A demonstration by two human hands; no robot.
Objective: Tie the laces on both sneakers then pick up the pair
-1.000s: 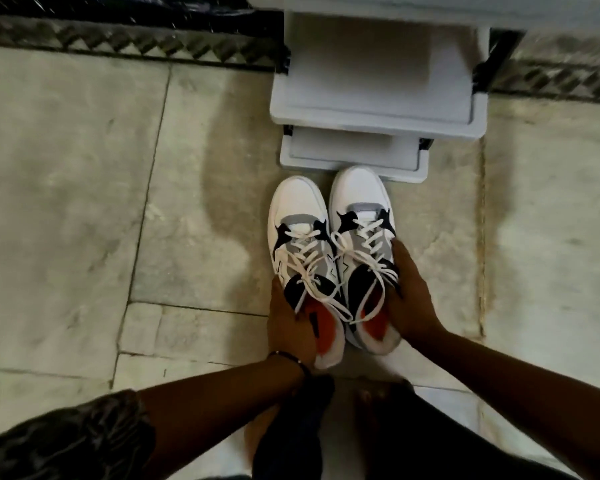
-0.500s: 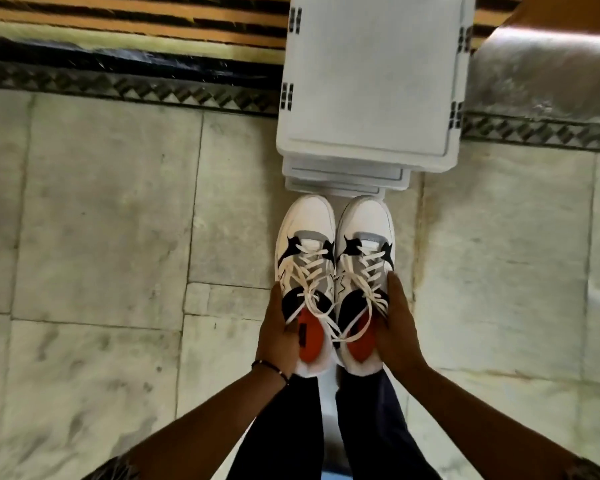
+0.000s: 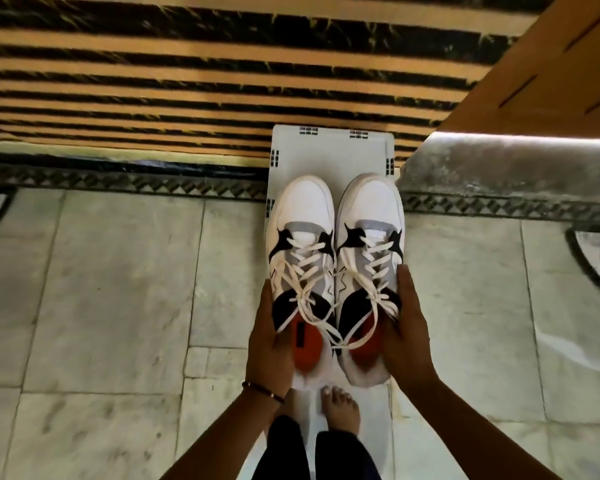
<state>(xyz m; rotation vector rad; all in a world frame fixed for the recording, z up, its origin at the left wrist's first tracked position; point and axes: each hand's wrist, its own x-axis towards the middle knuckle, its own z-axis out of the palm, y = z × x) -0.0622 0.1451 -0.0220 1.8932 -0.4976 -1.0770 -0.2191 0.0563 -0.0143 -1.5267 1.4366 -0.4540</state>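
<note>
head view: the pair of sneakers (image 3: 335,271) sits at the centre of the frame, toes toward 12 o'clock, pressed side by side and held up off the floor (image 3: 118,306). the left hand (image 3: 269,344) is flattened against the outer side of the left sneaker at 9 o'clock, and the right hand (image 3: 406,336) is flattened against the outer side of the right sneaker at 3 o'clock, fingers stretched along the uppers; both hands squeeze the pair inward between them. the white laces (image 3: 321,299) are crossed up each shoe and looped in bows near the collars

a second ago the pair was low by the white plastic stand (image 3: 329,150) with the person crouched over it; now the shoes fill far more of the view, the stand lies beneath them at 12 o'clock, and bare feet (image 3: 340,408) show at 6 o'clock, so the person has risen. that suggests the tying is finished and the pick-up is essentially complete
</note>
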